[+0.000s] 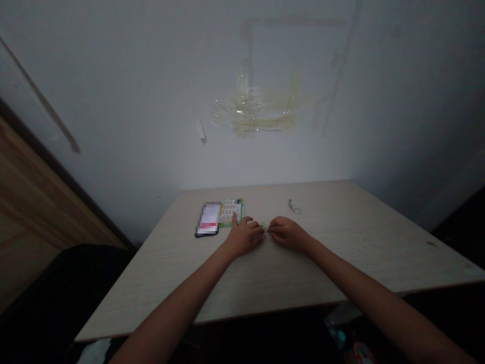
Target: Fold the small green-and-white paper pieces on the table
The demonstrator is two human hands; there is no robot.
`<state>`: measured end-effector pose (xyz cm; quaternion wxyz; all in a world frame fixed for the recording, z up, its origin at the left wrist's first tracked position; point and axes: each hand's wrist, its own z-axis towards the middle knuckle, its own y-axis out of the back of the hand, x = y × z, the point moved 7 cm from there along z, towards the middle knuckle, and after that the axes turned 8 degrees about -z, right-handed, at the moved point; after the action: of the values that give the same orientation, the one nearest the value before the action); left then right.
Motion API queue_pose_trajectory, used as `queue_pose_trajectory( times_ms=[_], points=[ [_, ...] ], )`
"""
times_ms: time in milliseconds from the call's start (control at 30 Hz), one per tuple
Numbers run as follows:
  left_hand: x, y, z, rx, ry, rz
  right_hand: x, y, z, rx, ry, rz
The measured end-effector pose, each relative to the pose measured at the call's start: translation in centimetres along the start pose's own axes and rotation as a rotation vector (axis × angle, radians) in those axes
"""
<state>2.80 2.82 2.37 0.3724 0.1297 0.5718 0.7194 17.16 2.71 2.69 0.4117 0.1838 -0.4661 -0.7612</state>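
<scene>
Near the middle of the table, a small white-and-green piece (264, 227), seemingly paper or a wrapper, lies between my two hands. My left hand (245, 238) has its thumb side toward the piece, its fingertips closed at the left edge, while one outer finger sticks up. From the other side, my right hand (290, 234) pinches the piece with its fingers curled together. Most of the piece is hidden by fingertips, so its exact kind is unclear. Just beyond my left hand lies a printed green-and-white card or booklet (231, 210), partly under a phone (208, 220).
A crumpled white scrap (294, 206) lies farther back on the pale wooden table (303, 283). Behind the table rises a wall (159, 101) with peeling tape (261, 119). Something dark, perhaps a chair (71, 283), stands at the left; dim items sit below the front edge.
</scene>
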Motion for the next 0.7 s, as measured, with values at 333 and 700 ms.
queue_pose_trajectory(
  times_ms=[333,700],
  points=[
    [1.4,-0.8,-0.1,0.072,0.105,-0.123,-0.3,0.0,-0.7,-0.053,-0.060,0.048],
    [-0.4,0.3,-0.2,0.002,-0.008,0.001,-0.2,-0.3,-0.6,-0.009,-0.041,0.006]
  ],
)
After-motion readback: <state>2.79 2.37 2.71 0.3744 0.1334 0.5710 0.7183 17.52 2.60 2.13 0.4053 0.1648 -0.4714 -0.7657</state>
